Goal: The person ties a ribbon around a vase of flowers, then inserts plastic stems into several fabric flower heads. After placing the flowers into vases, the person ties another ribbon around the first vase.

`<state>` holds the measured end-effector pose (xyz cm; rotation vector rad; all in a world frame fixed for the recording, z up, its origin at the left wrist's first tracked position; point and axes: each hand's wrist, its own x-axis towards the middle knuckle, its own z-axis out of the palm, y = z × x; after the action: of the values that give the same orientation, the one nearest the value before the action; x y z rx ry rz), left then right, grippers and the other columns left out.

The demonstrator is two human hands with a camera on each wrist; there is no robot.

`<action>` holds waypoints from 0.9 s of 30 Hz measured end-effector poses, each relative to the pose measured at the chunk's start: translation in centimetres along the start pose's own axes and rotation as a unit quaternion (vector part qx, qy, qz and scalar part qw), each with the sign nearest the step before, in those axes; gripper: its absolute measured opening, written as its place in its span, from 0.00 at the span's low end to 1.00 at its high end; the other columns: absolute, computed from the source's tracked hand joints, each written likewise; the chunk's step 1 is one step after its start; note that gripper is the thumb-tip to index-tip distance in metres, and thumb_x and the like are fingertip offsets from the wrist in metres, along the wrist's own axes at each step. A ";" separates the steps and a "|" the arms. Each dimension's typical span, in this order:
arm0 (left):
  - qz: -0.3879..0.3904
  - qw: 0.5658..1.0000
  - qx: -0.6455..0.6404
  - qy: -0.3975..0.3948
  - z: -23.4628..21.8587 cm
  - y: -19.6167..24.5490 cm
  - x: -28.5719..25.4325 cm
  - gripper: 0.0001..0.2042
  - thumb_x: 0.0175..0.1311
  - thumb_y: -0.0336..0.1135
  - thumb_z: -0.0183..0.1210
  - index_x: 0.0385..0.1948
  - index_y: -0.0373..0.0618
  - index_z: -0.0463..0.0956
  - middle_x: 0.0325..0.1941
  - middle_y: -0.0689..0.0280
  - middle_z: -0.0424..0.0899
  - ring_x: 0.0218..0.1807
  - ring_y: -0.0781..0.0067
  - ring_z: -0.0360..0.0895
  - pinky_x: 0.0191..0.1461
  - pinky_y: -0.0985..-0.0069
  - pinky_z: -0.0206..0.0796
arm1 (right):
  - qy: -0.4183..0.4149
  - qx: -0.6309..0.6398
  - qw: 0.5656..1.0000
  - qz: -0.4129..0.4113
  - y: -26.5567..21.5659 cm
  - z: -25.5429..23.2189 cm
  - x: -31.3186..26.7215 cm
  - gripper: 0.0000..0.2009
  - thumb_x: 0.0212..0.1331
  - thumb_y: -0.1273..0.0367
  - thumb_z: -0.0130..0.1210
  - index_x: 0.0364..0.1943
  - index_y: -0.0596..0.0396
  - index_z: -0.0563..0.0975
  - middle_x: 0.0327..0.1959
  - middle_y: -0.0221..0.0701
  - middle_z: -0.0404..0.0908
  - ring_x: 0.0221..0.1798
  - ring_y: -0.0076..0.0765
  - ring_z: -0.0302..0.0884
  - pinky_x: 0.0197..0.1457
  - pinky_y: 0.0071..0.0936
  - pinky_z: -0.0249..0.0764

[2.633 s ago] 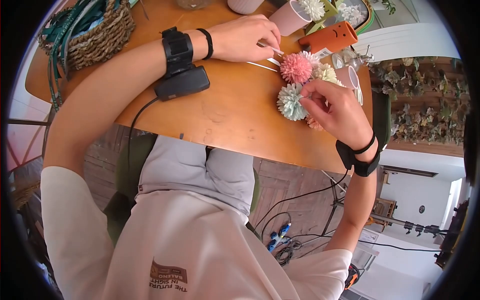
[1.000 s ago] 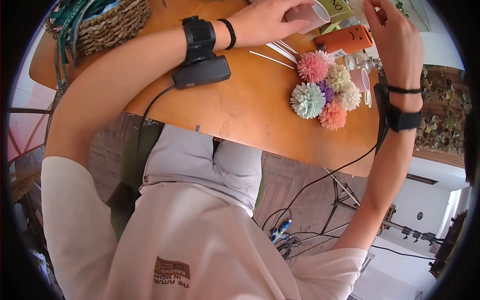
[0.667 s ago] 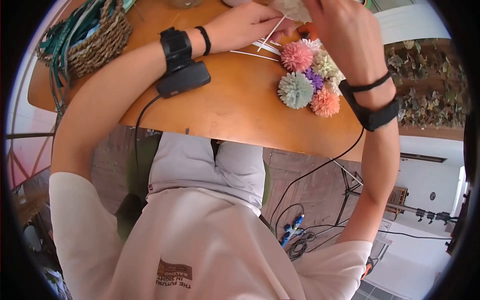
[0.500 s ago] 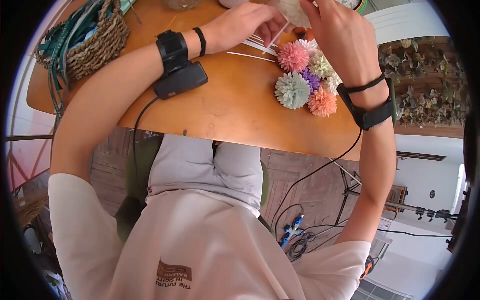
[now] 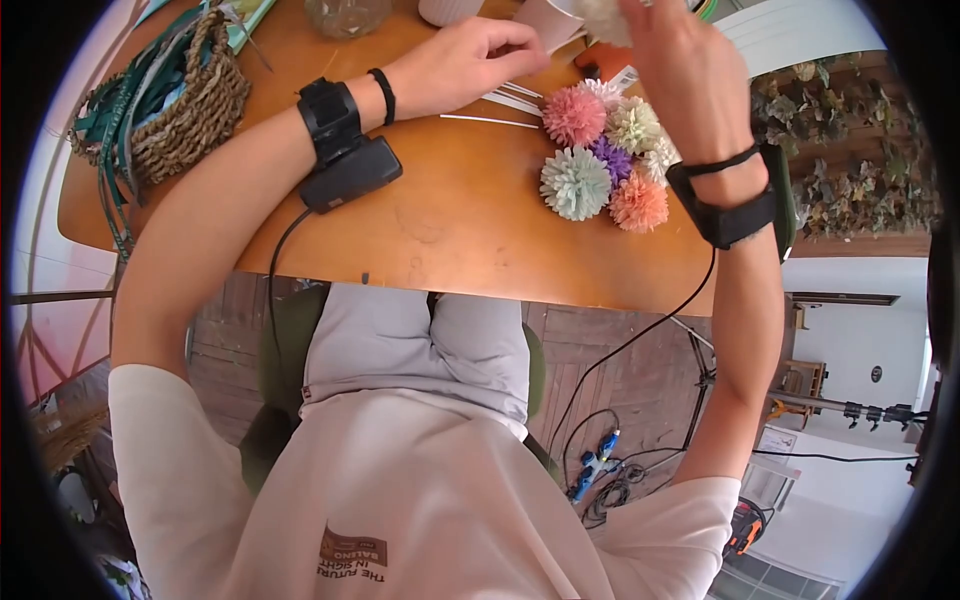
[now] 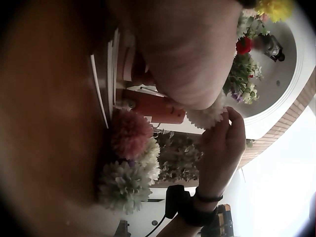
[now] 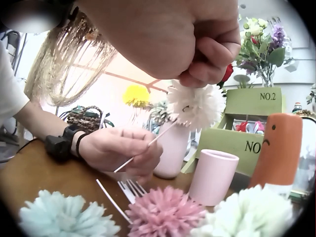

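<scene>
My right hand (image 5: 690,85) pinches a white pompom flower (image 7: 200,106) from above in the right wrist view. My left hand (image 7: 123,150) pinches a thin white stick (image 7: 165,129), whose upper end meets the flower's underside. In the head view, the left hand (image 5: 465,65) is over the table, left of the right hand. The flower is partly cut off at the top there. Below the hands lies a cluster of pompom flowers: pink (image 5: 574,115), mint (image 5: 575,183), purple (image 5: 610,157), peach (image 5: 638,203) and cream (image 5: 633,125).
Loose white sticks (image 5: 490,121) lie beside the cluster. A pink cup (image 7: 213,177), an orange cylinder with a drawn face (image 7: 279,150) and green boxes (image 7: 254,101) stand behind. A woven basket (image 5: 195,110) with ribbons sits at the table's left, a glass jar (image 5: 347,14) near the back.
My right hand has left the mint flower and now holds a white one. My left hand went to the pink cup, then came back; it has just shifted slightly left.
</scene>
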<state>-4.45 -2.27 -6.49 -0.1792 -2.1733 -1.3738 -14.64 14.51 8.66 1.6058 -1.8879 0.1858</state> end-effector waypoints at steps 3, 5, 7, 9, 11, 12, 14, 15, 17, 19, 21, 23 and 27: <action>-0.016 0.996 0.082 -0.040 -0.2 0.5 -0.4 0.11 0.75 0.37 0.55 0.38 0.38 0.76 0.30 0.71 0.73 0.33 0.82 0.68 0.39 0.78 0.63 | 0.050 -0.037 0.998 0.001 0.3 -1.4 -0.2 0.07 0.70 0.67 0.53 0.39 0.55 0.74 0.22 0.48 0.79 0.29 0.59 0.80 0.31 0.48 0.74; -0.003 0.987 0.143 -0.070 -0.8 1.0 -0.3 0.10 0.74 0.35 0.55 0.36 0.38 0.74 0.31 0.67 0.72 0.34 0.77 0.69 0.41 0.76 0.65 | 0.045 -0.029 0.998 -0.040 2.7 -1.2 -1.0 0.08 0.70 0.66 0.55 0.36 0.55 0.77 0.20 0.40 0.79 0.23 0.46 0.79 0.27 0.38 0.72; 0.050 0.977 0.185 -0.095 -1.1 0.8 -0.2 0.09 0.72 0.34 0.55 0.34 0.37 0.73 0.33 0.64 0.71 0.35 0.72 0.72 0.44 0.74 0.67 | -0.043 0.002 0.997 -0.058 4.1 -1.8 -2.0 0.07 0.68 0.66 0.57 0.40 0.53 0.80 0.23 0.39 0.81 0.25 0.49 0.80 0.30 0.38 0.76; 0.074 0.974 0.191 -0.096 -1.1 0.1 -0.2 0.08 0.71 0.34 0.56 0.35 0.38 0.73 0.36 0.63 0.71 0.38 0.66 0.74 0.48 0.72 0.68 | -0.117 0.009 0.989 -0.095 4.2 -2.6 -3.3 0.05 0.67 0.67 0.57 0.39 0.53 0.77 0.23 0.37 0.80 0.26 0.48 0.80 0.29 0.39 0.73; 0.084 0.972 0.193 -0.100 -0.8 -0.2 -0.5 0.09 0.71 0.34 0.56 0.36 0.38 0.74 0.38 0.62 0.72 0.41 0.63 0.75 0.50 0.69 0.68 | -0.162 0.030 0.979 -0.119 4.2 -2.1 -5.0 0.06 0.68 0.67 0.58 0.41 0.54 0.78 0.22 0.35 0.80 0.25 0.45 0.79 0.29 0.34 0.72; 0.083 0.972 0.194 -0.103 -0.7 -0.3 -0.6 0.09 0.71 0.35 0.56 0.36 0.38 0.74 0.39 0.62 0.73 0.43 0.62 0.75 0.51 0.68 0.68 | -0.169 0.034 0.977 -0.122 4.0 -1.7 -5.8 0.05 0.66 0.68 0.60 0.40 0.53 0.79 0.21 0.34 0.79 0.24 0.43 0.78 0.28 0.33 0.71; 0.087 0.969 0.206 -0.109 -0.6 -0.2 -0.5 0.09 0.71 0.36 0.57 0.37 0.38 0.74 0.40 0.63 0.73 0.45 0.61 0.75 0.53 0.67 0.68 | -0.220 0.106 0.964 -0.107 3.1 -1.9 -6.0 0.05 0.65 0.67 0.60 0.36 0.53 0.79 0.20 0.36 0.80 0.24 0.45 0.79 0.28 0.37 0.72; 0.090 0.966 0.216 -0.110 -0.6 -0.1 -0.5 0.09 0.71 0.36 0.58 0.37 0.39 0.74 0.41 0.63 0.73 0.46 0.62 0.75 0.54 0.67 0.68 | -0.244 0.141 0.954 -0.099 2.9 -2.0 -6.1 0.06 0.64 0.67 0.61 0.34 0.53 0.79 0.20 0.37 0.80 0.24 0.47 0.80 0.28 0.39 0.73; 0.095 0.963 0.228 -0.110 -0.6 -0.2 -0.6 0.09 0.71 0.37 0.58 0.38 0.39 0.75 0.42 0.63 0.74 0.47 0.62 0.75 0.55 0.67 0.68 | -0.242 0.166 0.954 -0.062 3.3 -2.2 -5.9 0.08 0.64 0.64 0.63 0.36 0.54 0.80 0.17 0.34 0.77 0.20 0.42 0.75 0.26 0.35 0.69; 0.102 0.962 0.230 -0.108 -0.6 -0.2 -0.6 0.10 0.70 0.37 0.59 0.38 0.39 0.76 0.43 0.63 0.74 0.48 0.61 0.75 0.56 0.67 0.67 | -0.223 0.173 0.959 -0.034 4.0 -2.5 -5.4 0.10 0.65 0.63 0.63 0.37 0.55 0.80 0.16 0.32 0.75 0.18 0.38 0.71 0.25 0.33 0.66; 0.104 0.963 0.223 -0.109 -0.8 -0.3 -0.5 0.10 0.70 0.37 0.59 0.38 0.38 0.76 0.44 0.63 0.74 0.47 0.61 0.75 0.56 0.67 0.67 | -0.198 0.197 0.960 -0.009 5.3 -2.2 -5.3 0.12 0.66 0.62 0.63 0.39 0.57 0.81 0.16 0.29 0.73 0.19 0.29 0.67 0.26 0.29 0.65; 0.101 0.964 0.219 -0.114 -0.8 -0.2 -0.4 0.10 0.71 0.36 0.59 0.37 0.36 0.76 0.45 0.63 0.74 0.47 0.61 0.75 0.55 0.67 0.67 | -0.170 0.220 0.960 0.015 6.4 -1.8 -5.6 0.11 0.66 0.62 0.63 0.40 0.57 0.81 0.18 0.30 0.74 0.20 0.27 0.68 0.26 0.28 0.65; 0.086 0.966 0.208 -0.130 -1.2 0.3 0.0 0.10 0.71 0.34 0.59 0.35 0.33 0.76 0.43 0.61 0.75 0.46 0.62 0.75 0.53 0.70 0.67 | -0.123 0.303 0.944 0.041 8.0 0.3 -6.2 0.13 0.67 0.61 0.61 0.40 0.59 0.83 0.23 0.32 0.79 0.24 0.25 0.72 0.29 0.25 0.69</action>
<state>-3.87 -3.15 -5.94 -0.3936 -2.5396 -0.8105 -21.84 21.48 7.40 2.0201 -2.2294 0.6870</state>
